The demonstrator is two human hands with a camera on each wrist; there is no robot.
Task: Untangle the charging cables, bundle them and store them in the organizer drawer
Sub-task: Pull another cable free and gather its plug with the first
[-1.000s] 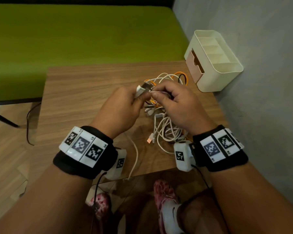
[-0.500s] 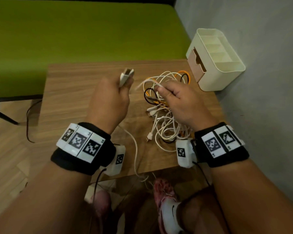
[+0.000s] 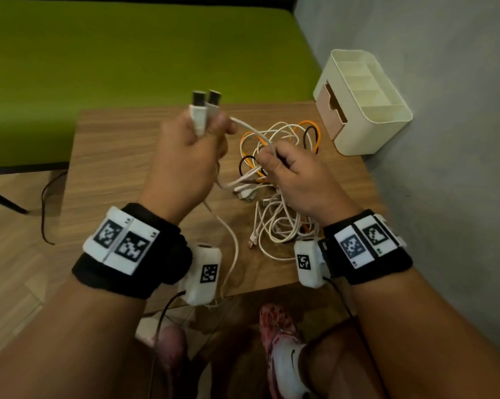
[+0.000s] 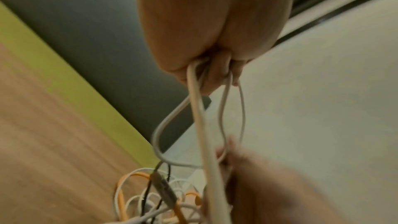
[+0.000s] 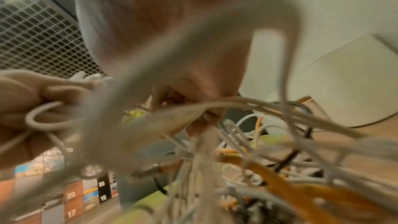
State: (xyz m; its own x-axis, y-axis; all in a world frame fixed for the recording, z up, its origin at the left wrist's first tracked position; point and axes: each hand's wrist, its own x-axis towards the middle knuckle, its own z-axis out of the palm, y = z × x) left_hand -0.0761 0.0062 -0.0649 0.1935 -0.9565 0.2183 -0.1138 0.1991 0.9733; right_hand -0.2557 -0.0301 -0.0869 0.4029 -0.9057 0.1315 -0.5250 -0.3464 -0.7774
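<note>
At frame centre, the left hand (image 3: 185, 156) grips 2 white USB plugs (image 3: 204, 110) upright, the right hand (image 3: 295, 174) pinches a white cable (image 3: 254, 132) above the tangled white, orange and black cable pile (image 3: 280, 214) on the wooden bench (image 3: 113, 168).

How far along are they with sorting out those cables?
Early on. No cable looks bundled. The left hand holds two white plugs up together, while the right hand pinches a white cable running between the hands. The tangle of white, orange and black cables lies on the table. Left: untangling the tangle, bundling, and storing in the organizer, whose drawer seems barely open.
</note>
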